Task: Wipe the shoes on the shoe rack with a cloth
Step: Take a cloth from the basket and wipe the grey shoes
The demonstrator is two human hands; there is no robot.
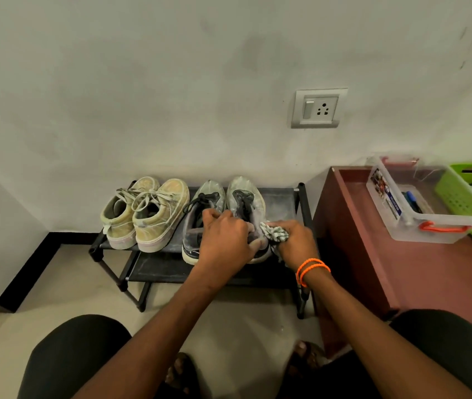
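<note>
Two pairs of shoes stand on the top shelf of a low black shoe rack (pixel 282 200) against the wall. The beige pair (pixel 145 214) is on the left, the dusty grey pair on the right. My left hand (pixel 224 239) grips the heel of the right grey shoe (pixel 245 197), between it and the left grey shoe (pixel 200 223). My right hand (pixel 296 241) is closed around a bunched striped cloth (pixel 273 233), pressed against that shoe's right side near the heel. Orange bands circle my right wrist.
A dark red cabinet (pixel 419 272) stands right of the rack, close to my right arm, carrying a clear plastic box (pixel 428 223) and a green basket (pixel 465 197). A wall socket (pixel 319 108) is above. My knees and feet are on the pale floor below.
</note>
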